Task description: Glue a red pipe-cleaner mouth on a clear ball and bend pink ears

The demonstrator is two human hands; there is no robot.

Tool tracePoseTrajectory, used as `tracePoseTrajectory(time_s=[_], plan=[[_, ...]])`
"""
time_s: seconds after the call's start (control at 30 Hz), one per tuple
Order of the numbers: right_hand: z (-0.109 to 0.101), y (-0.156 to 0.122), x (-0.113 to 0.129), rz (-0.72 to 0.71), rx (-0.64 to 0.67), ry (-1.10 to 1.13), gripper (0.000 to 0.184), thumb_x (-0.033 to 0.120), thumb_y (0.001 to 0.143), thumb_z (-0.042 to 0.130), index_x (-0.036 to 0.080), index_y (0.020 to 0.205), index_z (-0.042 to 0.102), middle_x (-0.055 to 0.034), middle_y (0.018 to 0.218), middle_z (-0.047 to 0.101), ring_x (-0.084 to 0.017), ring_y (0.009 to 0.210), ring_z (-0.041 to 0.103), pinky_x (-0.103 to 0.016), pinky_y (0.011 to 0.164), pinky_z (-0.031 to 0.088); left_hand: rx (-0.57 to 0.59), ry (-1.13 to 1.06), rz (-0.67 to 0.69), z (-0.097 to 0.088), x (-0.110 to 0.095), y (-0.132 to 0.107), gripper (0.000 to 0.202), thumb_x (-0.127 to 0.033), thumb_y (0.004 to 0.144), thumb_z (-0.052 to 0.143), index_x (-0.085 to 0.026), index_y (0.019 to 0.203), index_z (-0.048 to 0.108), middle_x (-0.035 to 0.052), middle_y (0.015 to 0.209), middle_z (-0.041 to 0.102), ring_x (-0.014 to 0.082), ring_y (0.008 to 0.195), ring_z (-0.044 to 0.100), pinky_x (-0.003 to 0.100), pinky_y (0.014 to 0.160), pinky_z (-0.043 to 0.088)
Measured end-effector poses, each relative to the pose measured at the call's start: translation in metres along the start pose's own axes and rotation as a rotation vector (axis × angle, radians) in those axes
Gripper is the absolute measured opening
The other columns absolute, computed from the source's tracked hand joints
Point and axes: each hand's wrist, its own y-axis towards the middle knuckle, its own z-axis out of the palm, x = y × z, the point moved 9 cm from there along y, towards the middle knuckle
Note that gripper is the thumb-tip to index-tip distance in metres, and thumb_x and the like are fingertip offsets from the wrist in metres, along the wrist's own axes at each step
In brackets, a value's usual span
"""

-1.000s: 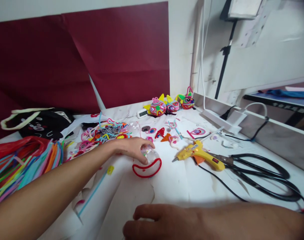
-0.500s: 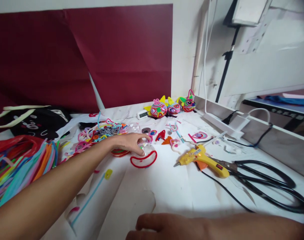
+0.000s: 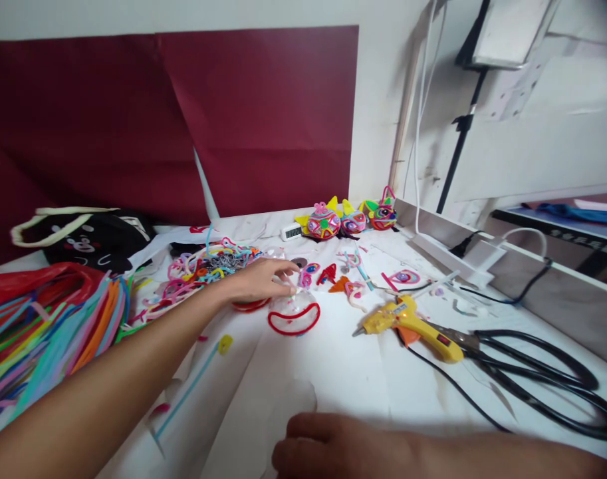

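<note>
My left hand [image 3: 269, 279] reaches out over the table, thumb and forefinger apart with a gap between them. Its fingertips hover at the far edge of a clear plastic dome [image 3: 294, 320] rimmed with red pipe cleaner; whether they touch it I cannot tell. Just beyond the fingers lies a pink and blue coil [image 3: 312, 268], with a red pipe-cleaner piece [image 3: 327, 274] to its right. A red-edged round piece [image 3: 250, 306] shows partly under the left wrist. Low in the view, my right hand [image 3: 333, 444] rests with curled fingers; anything inside them is hidden.
A yellow glue gun [image 3: 407, 322] and black-handled scissors [image 3: 532, 359] lie at right. Pipe-cleaner bundles [image 3: 48, 332] and a black bag [image 3: 94, 239] are at left. Finished colourful ornaments [image 3: 324, 223] stand at the back beside a small digital clock [image 3: 290, 231]. A power strip [image 3: 453, 259] runs along the right edge.
My left hand has moved slightly farther away, and its thumb has come off the dome's near part and closer to the forefinger. The whole view has shifted a little.
</note>
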Motion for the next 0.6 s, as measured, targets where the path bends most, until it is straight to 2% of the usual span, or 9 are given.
tracePoseTrajectory(time_s=[0.1,0.17,0.2,0.27,0.33,0.43,0.6], plan=[[-0.014,0.0,-0.001,0.033,-0.172,-0.012,0.026,0.026,0.095,0.056,0.016,0.071,0.056,0.0062,0.058,0.053,-0.01,0.063,0.047,-0.024,0.063,0.04,-0.246,-0.084,0.052,-0.022,-0.009,-0.016,0.039,-0.024,0.074,0.049,-0.017,0.107,0.067,0.0071,0.113,0.07,0.0211,0.101,0.065,0.031,0.088,0.05],[-0.024,-0.002,-0.004,0.083,-0.311,-0.002,0.021,0.024,0.095,0.054,0.018,0.076,0.056,0.0063,0.054,0.048,-0.011,0.057,0.042,-0.027,0.054,0.033,-0.397,-0.132,0.084,-0.032,-0.014,-0.031,0.036,-0.016,0.071,0.039,-0.017,0.093,0.068,0.0049,0.095,0.072,0.0177,0.083,0.067,0.029,0.077,0.052],[-0.026,-0.002,-0.005,0.108,-0.337,0.002,0.02,0.023,0.095,0.053,0.018,0.076,0.056,0.006,0.053,0.046,-0.012,0.055,0.04,-0.027,0.052,0.03,-0.465,-0.151,0.1,-0.036,-0.017,-0.039,0.034,-0.014,0.069,0.036,-0.018,0.083,0.067,0.0035,0.083,0.07,0.0159,0.071,0.065,0.029,0.069,0.051],[-0.024,0.0,-0.006,0.136,-0.284,-0.009,0.021,0.022,0.094,0.053,0.018,0.074,0.055,0.0051,0.054,0.045,-0.013,0.053,0.039,-0.028,0.051,0.028,-0.585,-0.176,0.13,-0.039,-0.021,-0.055,0.027,-0.012,0.065,0.034,-0.02,0.063,0.06,0.0006,0.06,0.059,0.014,0.055,0.056,0.028,0.057,0.047],[-0.021,0.001,-0.006,0.141,-0.211,-0.031,0.022,0.021,0.092,0.054,0.017,0.071,0.055,0.0041,0.056,0.046,-0.013,0.052,0.039,-0.028,0.051,0.027,-0.677,-0.187,0.16,-0.037,-0.024,-0.07,0.022,-0.01,0.063,0.035,-0.022,0.052,0.051,-0.0003,0.052,0.052,0.0139,0.052,0.051,0.028,0.054,0.043],[-0.018,0.0,-0.01,0.161,-0.153,-0.044,0.022,0.02,0.09,0.054,0.017,0.068,0.055,0.0026,0.058,0.049,-0.013,0.051,0.04,-0.029,0.049,0.026,-0.75,-0.188,0.192,-0.029,-0.024,-0.086,0.022,-0.008,0.062,0.035,-0.022,0.047,0.042,-0.0011,0.049,0.047,0.0135,0.051,0.047,0.028,0.052,0.039],[-0.006,-0.004,-0.016,0.202,-0.094,-0.026,0.022,0.014,0.09,0.048,0.017,0.07,0.055,0.0021,0.059,0.05,-0.013,0.049,0.038,-0.029,0.046,0.023,-0.802,-0.145,0.226,-0.009,-0.011,-0.099,0.024,-0.003,0.063,0.036,-0.021,0.049,0.044,-0.0031,0.048,0.045,0.0117,0.047,0.044,0.025,0.047,0.035]])
